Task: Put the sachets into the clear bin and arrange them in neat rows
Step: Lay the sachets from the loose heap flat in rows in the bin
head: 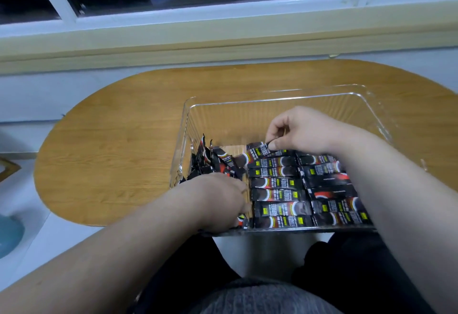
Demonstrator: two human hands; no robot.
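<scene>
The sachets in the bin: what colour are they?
Mostly black sachets, with red-white curves and small yellow-green labels; seen best in the head view.

Left hand [223,199] palm-down, right hand [297,131] pinching

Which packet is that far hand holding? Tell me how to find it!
Look in the clear bin on the wooden table, at its two flat rows of black sachets. It is the farthest sachet of the left row. Unlike its neighbours, it sits crooked, one end pinched by the right hand.
</scene>
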